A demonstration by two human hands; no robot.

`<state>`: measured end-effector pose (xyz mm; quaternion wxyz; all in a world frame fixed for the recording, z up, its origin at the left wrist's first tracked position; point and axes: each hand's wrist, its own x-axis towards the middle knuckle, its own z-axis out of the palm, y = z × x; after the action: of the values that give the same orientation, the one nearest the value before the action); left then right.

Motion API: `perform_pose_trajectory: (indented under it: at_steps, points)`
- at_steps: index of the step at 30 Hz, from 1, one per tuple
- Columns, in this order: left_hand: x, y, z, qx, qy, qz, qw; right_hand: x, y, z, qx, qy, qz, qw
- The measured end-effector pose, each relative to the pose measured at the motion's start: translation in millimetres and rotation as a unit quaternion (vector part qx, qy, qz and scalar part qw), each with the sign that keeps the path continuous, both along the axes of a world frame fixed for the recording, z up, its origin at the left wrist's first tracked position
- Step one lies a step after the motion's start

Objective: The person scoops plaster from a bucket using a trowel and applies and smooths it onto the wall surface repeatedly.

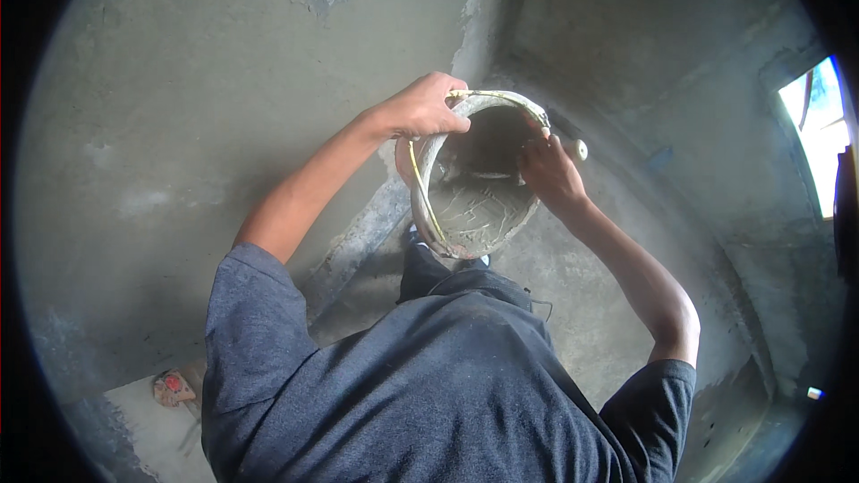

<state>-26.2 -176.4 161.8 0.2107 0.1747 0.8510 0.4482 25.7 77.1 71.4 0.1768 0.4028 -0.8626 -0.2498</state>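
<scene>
A mortar-crusted bucket (425,174) is tilted in front of me, its mouth facing me. Wet grey mortar (483,215) coats its inside and lies along the lower wall. My left hand (428,107) is closed around the pale yellowish handle (501,94) at the upper left of the rim. At the right of the rim, my right hand (553,172) is wrapped round a tool handle with a pale rounded end (582,150). A thin edge inside the bucket looks like a trowel blade, but most of that tool is hidden by the hand and the shadow.
A grey plastered wall (197,80) rises on the left and meets another wall (617,18) at a corner ahead. On the right is a bright window opening (819,134). A crumpled bag with red on it (173,388) lies low on the left. My feet stand just below the bucket.
</scene>
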Motion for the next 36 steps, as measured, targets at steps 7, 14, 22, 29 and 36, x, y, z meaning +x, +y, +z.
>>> perform_pose_trajectory:
  at_steps: [7,14,22,29,36]
  points:
    - [-2,-1,-9,0.009,0.012,0.008,1.000,9,-6,-8,0.043,-0.041,0.034,0.998]
    - [-5,4,-24,0.020,0.014,0.053,0.998,26,2,6,-0.202,-0.349,-0.092,0.911]
    - [22,-9,-54,0.060,-0.022,0.128,0.990,56,50,-8,-0.402,-0.677,-0.214,0.577]
    - [79,-51,-191,-0.009,0.029,0.266,0.964,88,34,-1,-0.457,-0.665,-0.298,0.510]
    - [116,-32,-284,-0.147,0.028,0.344,0.927,66,-6,-89,-0.683,-0.563,-0.333,0.325]
